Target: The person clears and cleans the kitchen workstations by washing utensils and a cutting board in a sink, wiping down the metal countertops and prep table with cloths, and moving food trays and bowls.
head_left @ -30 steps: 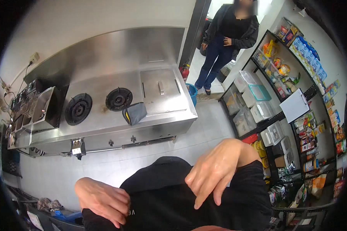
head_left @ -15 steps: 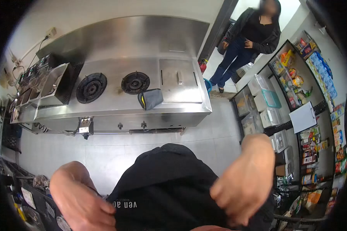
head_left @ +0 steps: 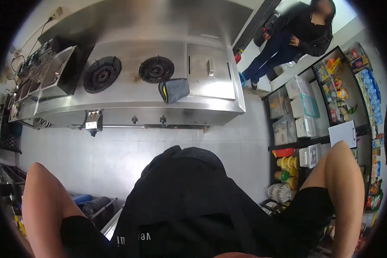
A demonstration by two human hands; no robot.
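Neither of my hands shows; both lie beyond the lower edge of the head view. My left forearm and elbow [head_left: 47, 193] are bent out at the left, and my right elbow [head_left: 344, 176] sticks out at the right. Between them a black apron [head_left: 185, 193] with white lettering covers my front, its cloth bunched over black sleeves. On the front edge of the steel counter ahead lies a folded grey cloth or mitt [head_left: 176, 91] with a yellow lining, apart from me.
The steel cooking counter [head_left: 124, 96] carries two black burners, a lidded section and a fryer [head_left: 58, 77] at left. Shelves with plastic boxes [head_left: 303, 105] and a clipboard [head_left: 343, 134] line the right. A person [head_left: 284, 41] stands in the doorway.
Both hands, which were half-closed in front of the apron, have gone back out of sight. My elbows have swung outward, and the counter appears higher in the view.
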